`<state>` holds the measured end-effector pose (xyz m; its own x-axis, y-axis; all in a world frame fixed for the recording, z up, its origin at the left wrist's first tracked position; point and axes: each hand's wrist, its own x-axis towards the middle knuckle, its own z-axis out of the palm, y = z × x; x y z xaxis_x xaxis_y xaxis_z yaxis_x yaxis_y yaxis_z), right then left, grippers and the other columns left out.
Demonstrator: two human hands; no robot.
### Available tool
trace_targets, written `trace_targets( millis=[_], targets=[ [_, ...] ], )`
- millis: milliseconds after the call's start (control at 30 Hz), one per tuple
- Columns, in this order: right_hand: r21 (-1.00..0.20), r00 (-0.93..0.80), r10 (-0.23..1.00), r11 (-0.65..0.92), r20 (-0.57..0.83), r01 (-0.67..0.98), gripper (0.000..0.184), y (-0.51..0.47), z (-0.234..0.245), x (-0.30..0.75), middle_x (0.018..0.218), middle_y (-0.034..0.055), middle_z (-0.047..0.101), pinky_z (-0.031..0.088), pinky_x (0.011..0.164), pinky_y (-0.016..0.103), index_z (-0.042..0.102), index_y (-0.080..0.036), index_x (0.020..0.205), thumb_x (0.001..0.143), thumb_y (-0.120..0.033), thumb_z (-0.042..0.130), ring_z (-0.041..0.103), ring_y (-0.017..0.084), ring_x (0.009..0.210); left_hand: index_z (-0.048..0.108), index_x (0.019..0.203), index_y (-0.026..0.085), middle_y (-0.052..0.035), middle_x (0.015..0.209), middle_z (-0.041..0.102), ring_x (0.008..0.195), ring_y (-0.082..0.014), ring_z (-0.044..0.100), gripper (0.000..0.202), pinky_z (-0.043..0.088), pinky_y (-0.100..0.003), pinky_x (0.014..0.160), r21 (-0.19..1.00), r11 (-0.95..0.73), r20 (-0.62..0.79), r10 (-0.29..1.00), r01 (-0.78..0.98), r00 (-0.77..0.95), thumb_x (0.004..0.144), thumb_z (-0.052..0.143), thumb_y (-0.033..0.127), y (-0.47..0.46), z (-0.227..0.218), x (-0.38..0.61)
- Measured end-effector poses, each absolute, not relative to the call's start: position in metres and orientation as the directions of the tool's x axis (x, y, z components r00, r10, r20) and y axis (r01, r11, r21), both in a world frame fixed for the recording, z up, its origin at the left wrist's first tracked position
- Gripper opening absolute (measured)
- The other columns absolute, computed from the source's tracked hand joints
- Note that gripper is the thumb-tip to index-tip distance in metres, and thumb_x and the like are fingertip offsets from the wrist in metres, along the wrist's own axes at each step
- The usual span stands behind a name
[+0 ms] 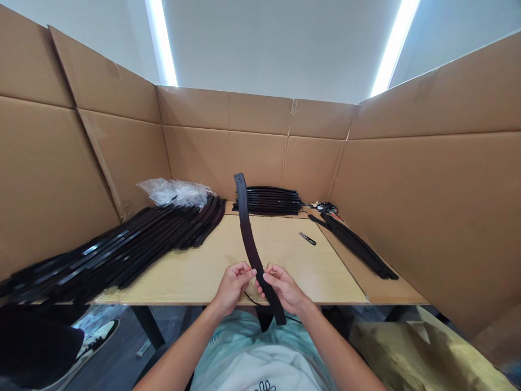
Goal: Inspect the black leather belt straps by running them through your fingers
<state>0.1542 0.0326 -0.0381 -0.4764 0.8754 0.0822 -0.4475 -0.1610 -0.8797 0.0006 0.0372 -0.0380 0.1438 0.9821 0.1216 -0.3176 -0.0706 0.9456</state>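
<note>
A long dark strap [247, 228] rises in a curve from my hands up over the wooden table [195, 271]; its lower end hangs below the table's front edge. My right hand [283, 288] is closed round the strap. My left hand [234, 282] pinches at the strap's edge beside it, fingers together. A thin dark thread trails from under my hands.
Many black straps [122, 250] lie fanned on the left, with crumpled clear plastic [175, 191] behind. A neat stack of straps [269, 200] sits at the back; a few more straps [354, 244] lie right. Small snips [307, 238] rest mid-table. Cardboard walls [431, 206] surround. A shoe [95, 338] shows lower left.
</note>
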Motion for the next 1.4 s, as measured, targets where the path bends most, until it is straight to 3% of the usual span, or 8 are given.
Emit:
trace_targets(
  millis=[200, 367, 467, 600, 800, 933, 1067, 1400],
  targets=[
    [-0.877, -0.41, 0.906, -0.11, 0.105, -0.467, 0.034, 0.0372, -0.0434, 0.1535, 0.062, -0.0036, 0.063, 0.048, 0.053, 0.021, 0.052, -0.017, 0.075, 0.061, -0.027, 0.081, 0.058, 0.01, 0.055, 0.05, 0.053, 0.016, 0.0083, 0.042, 0.04, 0.038, -0.0051, 0.033, 0.038, 0.021, -0.018, 0.039, 0.959, -0.147, 0.168, 0.983, -0.241, 0.068, 0.059, 0.077, 0.041, 0.0336, -0.0324, 0.0049],
    [-0.885, -0.411, 0.907, -0.11, 0.097, -0.452, 0.042, 0.0385, -0.0466, 0.1528, 0.07, -0.0019, 0.065, 0.047, 0.046, 0.019, 0.062, -0.017, 0.093, 0.057, -0.021, 0.083, 0.056, 0.009, 0.054, 0.054, 0.056, 0.015, 0.006, 0.05, 0.052, 0.045, -0.007, 0.043, 0.033, 0.03, -0.018, 0.043, 0.951, -0.124, 0.158, 0.983, -0.283, 0.098, 0.048, 0.083, 0.03, 0.0361, -0.033, 0.0046],
    [-0.89, -0.406, 0.911, -0.122, 0.075, -0.439, 0.042, 0.0388, -0.0478, 0.1518, 0.077, -0.0001, 0.068, 0.045, 0.042, 0.017, 0.065, -0.016, 0.09, 0.052, -0.015, 0.084, 0.057, 0.009, 0.055, 0.059, 0.058, 0.013, 0.0051, 0.05, 0.053, 0.046, -0.0068, 0.042, 0.028, 0.03, -0.018, 0.043, 0.952, -0.1, 0.144, 0.98, -0.29, 0.134, 0.049, 0.081, 0.027, 0.0366, -0.0322, 0.0042],
    [-0.911, -0.371, 0.927, -0.102, 0.058, -0.399, 0.031, 0.039, -0.0486, 0.1502, 0.065, -0.0022, 0.065, 0.046, 0.042, 0.016, 0.066, -0.012, 0.074, 0.049, -0.012, 0.084, 0.054, 0.006, 0.048, 0.059, 0.055, 0.013, 0.0058, 0.046, 0.048, 0.043, -0.0061, 0.038, 0.024, 0.027, -0.018, 0.041, 0.952, -0.098, 0.14, 0.982, -0.289, 0.13, 0.052, 0.079, 0.027, 0.0347, -0.0294, 0.0049],
    [-0.906, -0.397, 0.916, -0.116, 0.061, -0.406, 0.041, 0.0353, -0.0458, 0.1505, 0.065, -0.0015, 0.067, 0.049, 0.042, 0.02, 0.052, -0.016, 0.07, 0.048, -0.019, 0.086, 0.059, 0.011, 0.047, 0.063, 0.06, 0.012, 0.0024, 0.05, 0.053, 0.045, -0.0092, 0.045, 0.025, 0.033, -0.02, 0.044, 0.961, -0.126, 0.177, 0.964, -0.248, 0.197, 0.06, 0.075, 0.033, 0.0328, -0.0304, 0.0043],
    [-0.898, -0.465, 0.878, -0.109, 0.114, -0.427, 0.043, 0.0326, -0.0414, 0.1514, 0.064, 0.0032, 0.069, 0.042, 0.039, 0.018, 0.043, -0.019, 0.073, 0.06, -0.033, 0.081, 0.057, 0.01, 0.041, 0.064, 0.065, 0.013, 0.0011, 0.049, 0.057, 0.045, -0.0117, 0.051, 0.024, 0.037, -0.022, 0.046, 0.965, -0.12, 0.186, 0.94, -0.233, 0.286, 0.066, 0.071, 0.036, 0.0322, -0.0312, 0.0035],
    [-0.879, -0.451, 0.889, -0.15, 0.081, -0.453, 0.039, 0.0328, -0.039, 0.1514, 0.055, 0.0009, 0.063, 0.037, 0.04, 0.016, 0.046, -0.017, 0.069, 0.072, -0.047, 0.07, 0.051, 0.007, 0.04, 0.061, 0.061, 0.014, 0.0006, 0.048, 0.06, 0.044, -0.0113, 0.05, 0.024, 0.036, -0.021, 0.045, 0.972, -0.138, 0.182, 0.955, -0.192, 0.235, 0.067, 0.07, 0.035, 0.0321, -0.0326, 0.0034],
    [-0.885, -0.44, 0.898, -0.19, 0.018, -0.424, 0.04, 0.0348, -0.0418, 0.1488, 0.046, -0.0016, 0.057, 0.028, 0.035, 0.017, 0.052, -0.015, 0.07, 0.073, -0.052, 0.066, 0.042, 0.006, 0.033, 0.056, 0.057, 0.016, 0.0025, 0.048, 0.056, 0.045, -0.0115, 0.049, 0.028, 0.037, -0.022, 0.046, 0.962, -0.244, 0.261, 0.955, -0.125, 0.139, 0.068, 0.07, 0.038, 0.0281, -0.0352, 0.0077]
  ],
)
